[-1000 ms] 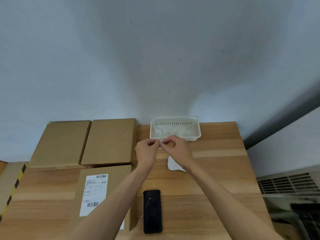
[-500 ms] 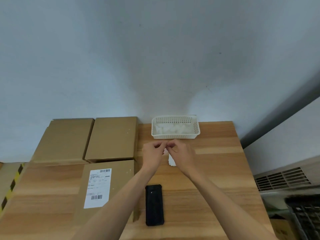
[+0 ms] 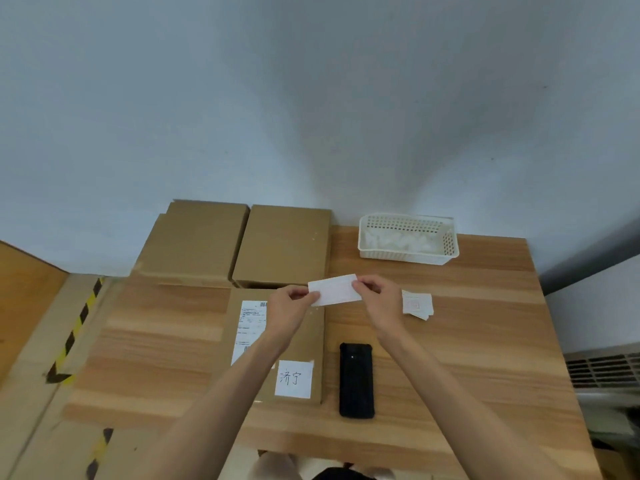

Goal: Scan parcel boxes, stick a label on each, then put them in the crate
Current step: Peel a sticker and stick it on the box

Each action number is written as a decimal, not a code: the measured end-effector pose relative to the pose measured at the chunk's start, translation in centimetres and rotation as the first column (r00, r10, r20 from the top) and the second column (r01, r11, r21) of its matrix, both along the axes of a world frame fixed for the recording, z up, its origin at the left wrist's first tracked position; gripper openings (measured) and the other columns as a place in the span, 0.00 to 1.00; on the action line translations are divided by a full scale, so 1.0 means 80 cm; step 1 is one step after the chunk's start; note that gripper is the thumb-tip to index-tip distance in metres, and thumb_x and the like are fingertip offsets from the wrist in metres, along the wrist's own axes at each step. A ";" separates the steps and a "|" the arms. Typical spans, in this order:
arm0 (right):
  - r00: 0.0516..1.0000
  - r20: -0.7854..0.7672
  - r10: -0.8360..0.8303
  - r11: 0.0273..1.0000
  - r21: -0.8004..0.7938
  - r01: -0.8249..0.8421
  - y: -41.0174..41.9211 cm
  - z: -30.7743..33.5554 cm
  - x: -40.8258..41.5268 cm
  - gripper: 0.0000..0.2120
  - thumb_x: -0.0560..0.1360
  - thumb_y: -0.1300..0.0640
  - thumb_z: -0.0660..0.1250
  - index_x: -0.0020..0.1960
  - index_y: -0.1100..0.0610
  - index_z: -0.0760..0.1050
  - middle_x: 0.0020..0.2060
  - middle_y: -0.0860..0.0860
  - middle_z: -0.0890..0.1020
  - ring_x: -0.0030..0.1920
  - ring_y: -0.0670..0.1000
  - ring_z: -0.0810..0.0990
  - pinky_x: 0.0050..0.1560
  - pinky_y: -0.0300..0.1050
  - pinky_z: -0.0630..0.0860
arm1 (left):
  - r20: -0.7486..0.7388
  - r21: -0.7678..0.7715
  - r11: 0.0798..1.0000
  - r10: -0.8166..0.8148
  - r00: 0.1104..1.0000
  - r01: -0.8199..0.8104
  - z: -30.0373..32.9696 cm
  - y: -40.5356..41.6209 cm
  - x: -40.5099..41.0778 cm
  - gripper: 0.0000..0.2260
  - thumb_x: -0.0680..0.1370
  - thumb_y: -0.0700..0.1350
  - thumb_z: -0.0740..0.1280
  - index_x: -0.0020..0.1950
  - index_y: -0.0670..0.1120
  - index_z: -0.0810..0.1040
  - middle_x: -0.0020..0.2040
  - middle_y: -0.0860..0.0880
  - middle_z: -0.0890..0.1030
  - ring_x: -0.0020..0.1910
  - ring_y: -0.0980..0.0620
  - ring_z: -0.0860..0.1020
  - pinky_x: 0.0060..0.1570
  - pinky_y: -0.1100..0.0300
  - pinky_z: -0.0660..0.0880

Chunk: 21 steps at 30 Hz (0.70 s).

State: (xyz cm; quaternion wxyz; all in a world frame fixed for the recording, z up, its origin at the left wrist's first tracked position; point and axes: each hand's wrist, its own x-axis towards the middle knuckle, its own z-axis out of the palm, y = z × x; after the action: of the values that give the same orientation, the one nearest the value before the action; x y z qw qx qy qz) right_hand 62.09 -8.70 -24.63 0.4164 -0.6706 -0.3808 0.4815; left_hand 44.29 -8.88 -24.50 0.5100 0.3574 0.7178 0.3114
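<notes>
White label paper (image 3: 335, 289) is stretched between both hands just above centre frame: the left hand (image 3: 292, 304) pinches its left end, the right hand (image 3: 375, 295) pinches its right end, and it hangs over the far edge of the parcel box (image 3: 277, 344) lying flat on the wooden table (image 3: 467, 341). That box already carries a printed shipping label (image 3: 251, 327) and a small handwritten sticker (image 3: 294, 378), so the labelling step looks to be in hand. Next the strip must be lowered onto bare cardboard and pressed flat without covering the barcode. A black handheld scanner (image 3: 356, 380) lies just right of the box; a stack of spare labels (image 3: 417, 304) sits right of the hands, and a white perforated basket (image 3: 408, 238) stands in the upper right. Two more boxes (image 3: 242, 244) wait behind. No crate is clearly in view. Whether the backing has been peeled off is hard to tell, perhaps it has.
</notes>
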 end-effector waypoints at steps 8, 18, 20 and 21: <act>0.999 0.046 -0.010 0.997 -0.071 0.013 -0.035 -0.023 -0.082 0.08 0.77 0.61 0.72 0.44 0.49 0.83 0.43 0.45 0.85 0.48 0.43 0.81 0.48 0.36 0.75 | 0.069 -0.056 0.998 -0.012 0.998 0.016 -0.023 -0.030 -0.097 0.02 0.78 0.45 0.73 0.46 0.48 0.85 0.40 0.55 0.82 0.36 0.55 0.74 0.34 0.66 0.71; 0.969 0.245 -0.015 0.974 -0.215 0.070 -0.078 -0.081 -0.136 0.04 0.78 0.58 0.70 0.49 0.54 0.83 0.44 0.45 0.84 0.48 0.47 0.82 0.52 0.52 0.82 | -0.043 -0.085 0.981 -0.176 0.984 0.172 -0.073 -0.039 -0.144 0.01 0.76 0.41 0.75 0.45 0.44 0.85 0.43 0.50 0.85 0.37 0.54 0.79 0.32 0.66 0.74; 0.961 0.277 -0.009 0.966 -0.245 0.079 -0.080 -0.087 -0.135 0.03 0.78 0.57 0.69 0.48 0.54 0.83 0.43 0.45 0.84 0.47 0.48 0.82 0.51 0.51 0.81 | -0.067 -0.106 0.972 -0.219 0.973 0.211 -0.087 -0.036 -0.140 0.02 0.77 0.42 0.74 0.44 0.46 0.85 0.43 0.52 0.85 0.41 0.53 0.80 0.41 0.60 0.77; 0.956 0.294 0.002 0.962 -0.261 0.078 -0.079 -0.090 -0.134 0.03 0.79 0.57 0.69 0.48 0.54 0.82 0.43 0.45 0.84 0.48 0.48 0.82 0.50 0.50 0.80 | -0.079 -0.127 0.965 -0.240 0.968 0.229 -0.094 -0.034 -0.139 0.03 0.77 0.43 0.74 0.44 0.48 0.84 0.43 0.53 0.85 0.43 0.52 0.80 0.45 0.56 0.78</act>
State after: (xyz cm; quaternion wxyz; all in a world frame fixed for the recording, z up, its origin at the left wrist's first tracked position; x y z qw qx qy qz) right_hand 51.33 -15.05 -31.85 0.2698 -0.7919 -0.3560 0.4164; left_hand 33.16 -11.60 -32.05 0.5289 0.4235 0.7108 0.1891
